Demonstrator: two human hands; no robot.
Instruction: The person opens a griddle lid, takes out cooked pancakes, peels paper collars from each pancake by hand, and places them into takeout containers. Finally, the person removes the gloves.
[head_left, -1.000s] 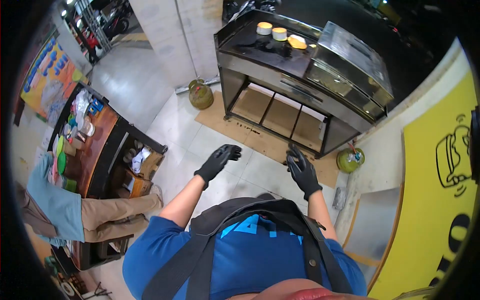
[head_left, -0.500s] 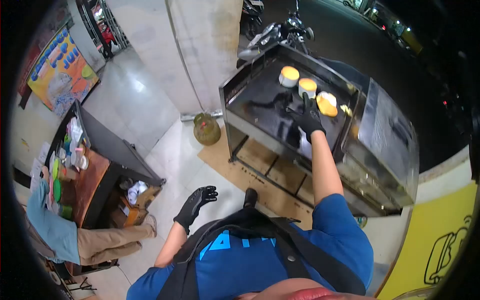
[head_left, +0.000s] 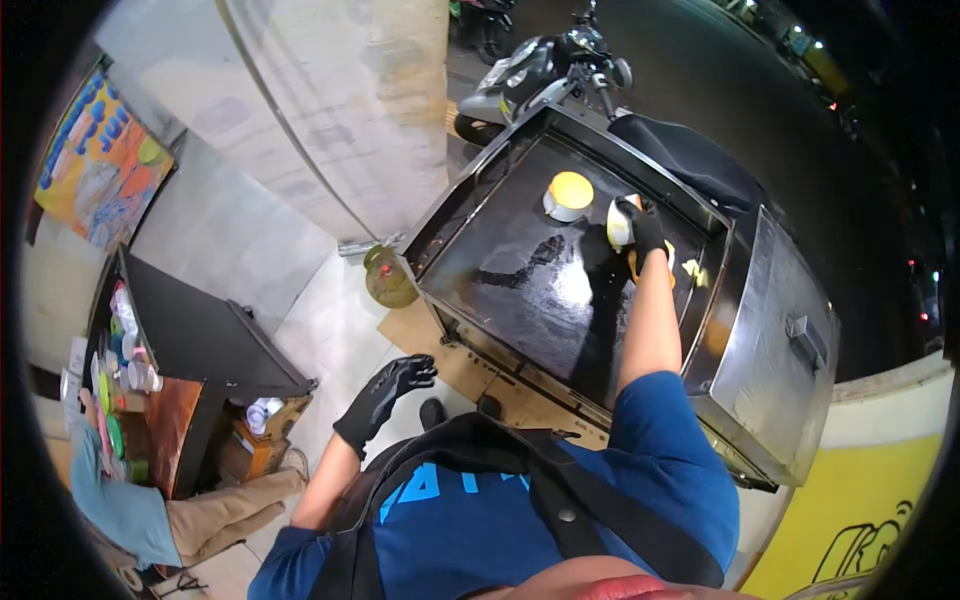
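My right hand [head_left: 645, 225], in a black glove, is closed around a pale metal ring mold [head_left: 618, 228] with yellow food in it, tilted on the griddle [head_left: 520, 250]. Farther left on the dark plate stands another ring mold [head_left: 568, 198], upright, its top filled with smooth yellow food. Partly hidden beneath my right wrist lies a flat yellow piece of food [head_left: 669, 268]. My left hand [head_left: 385, 400], also gloved in black, hangs in the air before my body, fingers loosely extended and nothing in them.
Pale scraps [head_left: 694, 271] lie near the griddle's right edge, beside a metal lid [head_left: 770, 330] with a handle. A motorcycle [head_left: 570, 65] is parked behind. A green gas cylinder [head_left: 388, 278] stands on the floor. At left, a person in a light-blue top [head_left: 130, 515] is beside a cluttered counter [head_left: 175, 430].
My right hand has moved forward over the griddle and taken hold of the middle ring mold, which is now tilted. My view has shifted closer to the griddle. The left hand stays raised.
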